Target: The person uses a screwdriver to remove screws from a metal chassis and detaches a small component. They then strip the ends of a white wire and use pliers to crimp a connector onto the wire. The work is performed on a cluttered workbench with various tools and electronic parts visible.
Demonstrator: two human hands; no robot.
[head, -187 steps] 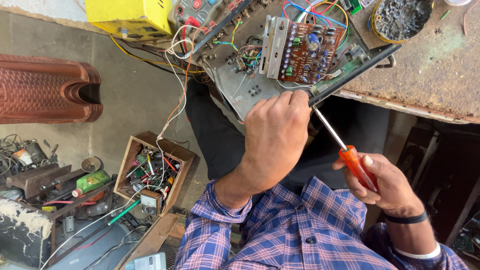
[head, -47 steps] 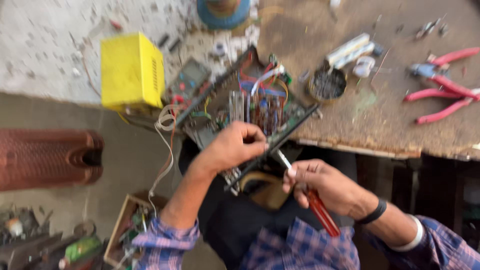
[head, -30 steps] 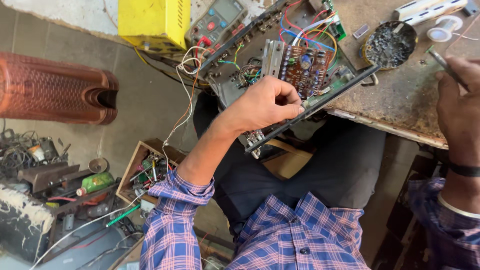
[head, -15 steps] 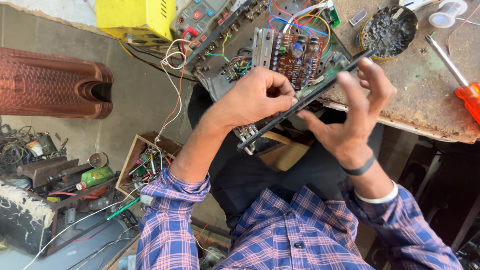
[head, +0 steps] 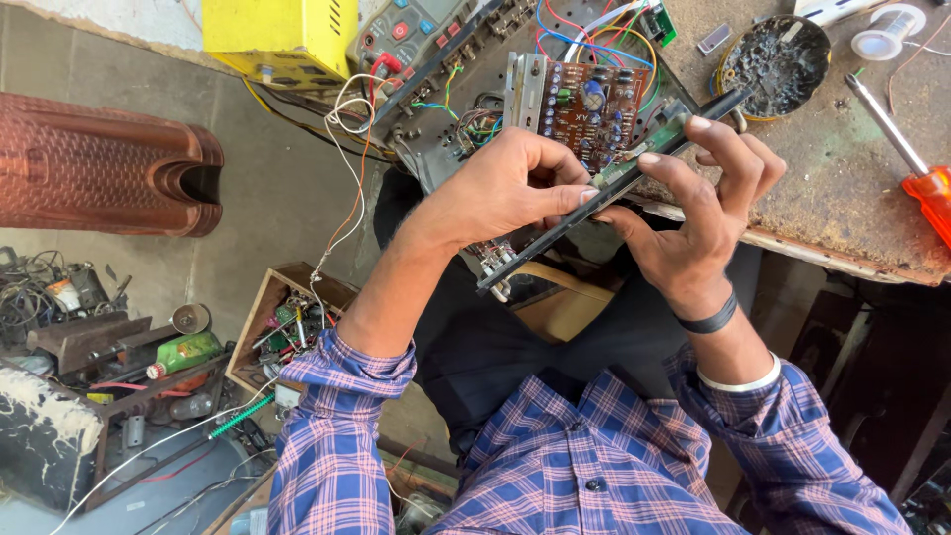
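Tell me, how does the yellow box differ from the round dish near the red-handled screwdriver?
The yellow box is square-edged and bright, clean yellow; the round dish is a shallow bowl filled with dark, crusty residue. The box sits at the far left of the bench, beyond the left hand; the dish lies right of the circuit board, above the right hand. Both rest untouched on the workbench.

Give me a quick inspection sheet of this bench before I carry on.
Surface: worn, stained workbench.
Job's things: open metal chassis with brown circuit board, tilted off the bench edge.
Clutter: orange-handled screwdriver, round tin of dark residue, solder spool.
Hands: left hand and right hand both grip the chassis's black front edge.
Cables: coloured wires over the board; white leads hanging.
Surroundings: yellow box, wooden parts box on the floor.
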